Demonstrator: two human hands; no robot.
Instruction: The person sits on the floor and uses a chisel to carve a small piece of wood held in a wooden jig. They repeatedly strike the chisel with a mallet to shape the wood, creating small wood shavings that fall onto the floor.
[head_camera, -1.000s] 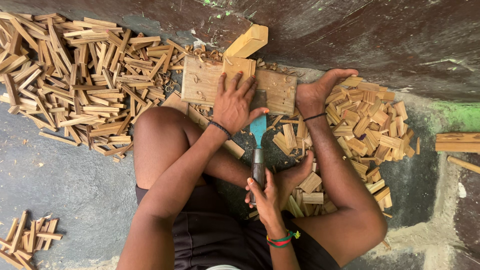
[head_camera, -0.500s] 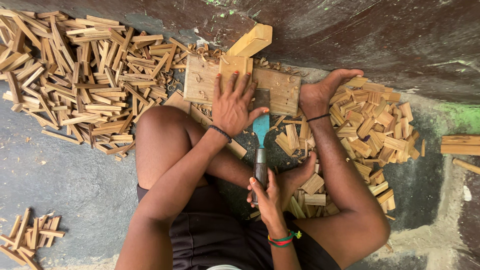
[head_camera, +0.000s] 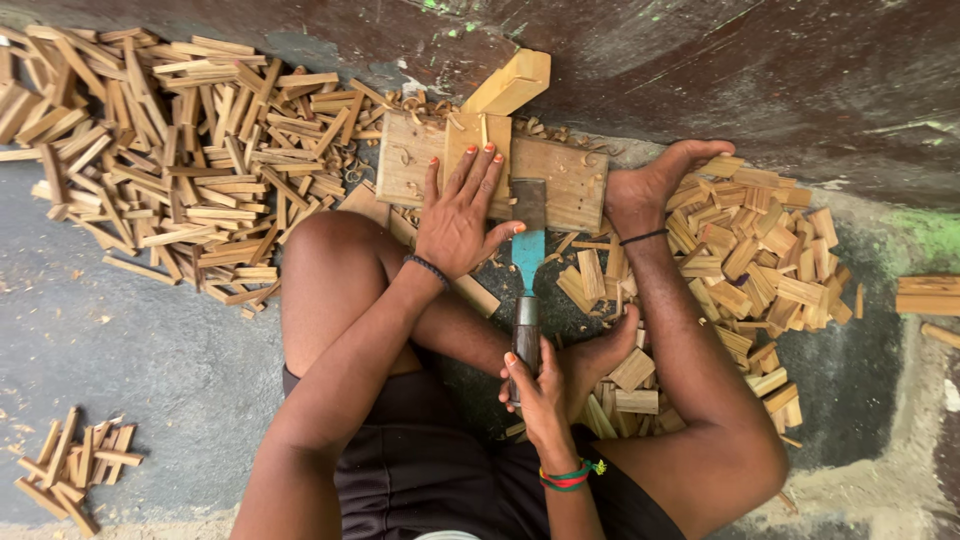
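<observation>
My left hand (head_camera: 458, 215) lies flat, fingers spread, pressing a small upright wood piece (head_camera: 468, 135) onto a flat wooden board (head_camera: 572, 188) on the floor. My right hand (head_camera: 538, 392) grips the dark handle of a chisel (head_camera: 526, 262) with a blue blade. The blade's tip rests on the board just right of my left thumb. One bare foot (head_camera: 650, 185) holds down the board's right end. The other foot (head_camera: 600, 350) lies by the chisel handle.
A big heap of thin wood sticks (head_camera: 180, 160) lies on the left, a heap of short cut pieces (head_camera: 760, 260) on the right. A pale block (head_camera: 510, 85) leans on the dark wall (head_camera: 750, 70). Small stick bundle (head_camera: 75, 465) at lower left.
The chisel has slid forward, its blade now further onto the board. My left hand stays pressed on the wood piece.
</observation>
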